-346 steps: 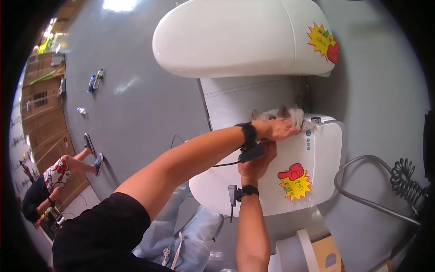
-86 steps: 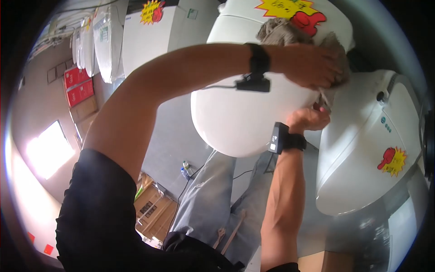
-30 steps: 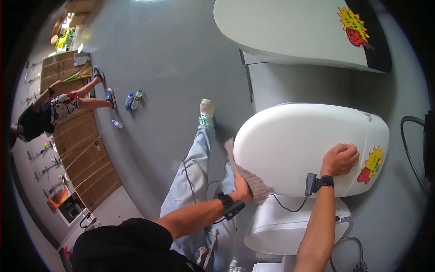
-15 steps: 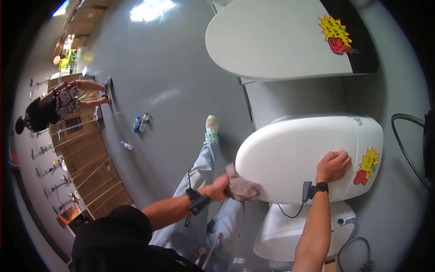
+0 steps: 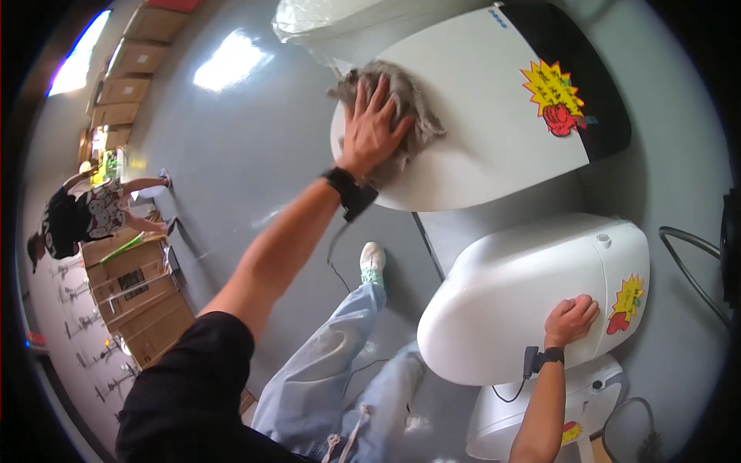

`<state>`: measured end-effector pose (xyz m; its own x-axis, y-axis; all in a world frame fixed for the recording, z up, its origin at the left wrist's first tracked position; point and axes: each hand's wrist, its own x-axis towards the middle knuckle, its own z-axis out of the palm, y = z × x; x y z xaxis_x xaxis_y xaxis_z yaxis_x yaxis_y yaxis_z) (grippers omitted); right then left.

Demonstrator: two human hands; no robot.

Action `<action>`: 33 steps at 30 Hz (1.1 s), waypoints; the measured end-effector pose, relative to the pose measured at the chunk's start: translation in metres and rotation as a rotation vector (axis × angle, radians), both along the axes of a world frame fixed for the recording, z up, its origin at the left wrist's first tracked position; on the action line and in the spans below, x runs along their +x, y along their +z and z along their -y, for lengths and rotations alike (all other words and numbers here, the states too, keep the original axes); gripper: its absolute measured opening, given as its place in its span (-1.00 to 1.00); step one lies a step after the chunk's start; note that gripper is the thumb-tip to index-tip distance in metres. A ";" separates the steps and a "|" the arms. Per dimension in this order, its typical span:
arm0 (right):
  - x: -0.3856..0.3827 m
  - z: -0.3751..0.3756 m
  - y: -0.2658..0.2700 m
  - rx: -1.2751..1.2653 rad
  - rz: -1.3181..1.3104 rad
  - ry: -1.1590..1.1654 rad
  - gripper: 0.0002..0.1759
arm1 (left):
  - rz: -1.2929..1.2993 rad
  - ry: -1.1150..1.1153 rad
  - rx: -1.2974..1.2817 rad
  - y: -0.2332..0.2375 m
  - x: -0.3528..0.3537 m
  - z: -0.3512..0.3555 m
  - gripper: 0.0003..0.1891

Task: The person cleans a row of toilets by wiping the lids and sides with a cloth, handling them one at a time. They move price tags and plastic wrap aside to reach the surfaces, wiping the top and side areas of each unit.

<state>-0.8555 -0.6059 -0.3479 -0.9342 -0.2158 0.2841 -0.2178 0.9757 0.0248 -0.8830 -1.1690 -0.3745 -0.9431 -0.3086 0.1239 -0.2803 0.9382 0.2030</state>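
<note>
My left hand (image 5: 372,133) lies flat on a grey-brown cloth (image 5: 413,108), its fingers spread and the thumb out to the side. Under the cloth is the rounded front of a white toilet lid (image 5: 478,123) with a black rear panel. Closed into a fist, my right hand (image 5: 572,319) rests on the lid of a second white toilet (image 5: 502,301), near its hinge end; no object shows in it. Both wrists wear black straps with small cabled devices.
Another white toilet (image 5: 525,413) stands beyond my right forearm. Clear plastic wrapping (image 5: 312,19) covers something at the top. A black hose (image 5: 691,238) loops at the right. Across the grey floor, a person (image 5: 85,216) stands by cardboard boxes (image 5: 147,305).
My left hand has carried the cloth from the nearer toilet's front edge up onto the other lid, and its fingers have spread out. My right fist stays on the nearer lid.
</note>
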 end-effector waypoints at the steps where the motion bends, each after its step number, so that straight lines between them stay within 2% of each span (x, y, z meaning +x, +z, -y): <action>1: -0.002 0.003 0.002 -0.011 -0.012 0.012 -0.91 | -0.009 -0.061 -0.003 -0.002 -0.021 0.001 -0.32; 3: 0.006 0.004 0.002 -0.008 0.010 0.008 -0.91 | -0.019 -0.163 -0.021 -0.005 -0.055 -0.008 -0.25; 7: 0.001 0.003 -0.002 -0.011 0.017 -0.035 -0.92 | -0.067 -0.347 0.025 0.000 -0.095 -0.071 -0.26; 12: -0.002 0.001 0.001 -0.023 0.010 -0.034 -0.90 | 0.028 -0.670 0.069 0.010 -0.058 -0.137 -0.33; 16: 0.001 0.001 0.006 -0.028 0.071 -0.032 -0.89 | 0.169 -0.789 0.083 0.017 -0.013 -0.118 -0.31; 20: -0.005 0.001 0.009 -0.032 0.092 -0.022 -0.88 | 0.421 -0.929 0.085 0.021 0.028 -0.051 -0.18; 22: -0.005 0.000 0.009 -0.039 0.091 -0.034 -0.87 | 0.544 -0.926 0.043 0.023 0.045 -0.014 -0.13; 26: -0.005 0.003 0.011 -0.034 0.094 -0.049 -0.88 | 0.598 -0.827 -0.037 0.022 0.060 0.052 -0.11; 28: -0.005 0.002 0.011 -0.053 0.105 -0.076 -0.88 | 0.476 -0.790 -0.029 0.023 0.046 0.062 -0.14; 30: -0.006 0.004 0.009 -0.072 0.109 -0.084 -0.88 | 0.460 -0.722 0.001 0.018 0.026 0.076 -0.16; 33: -0.005 0.005 0.007 -0.080 0.113 -0.125 -0.87 | 0.310 -0.584 0.000 0.015 -0.035 0.076 -0.22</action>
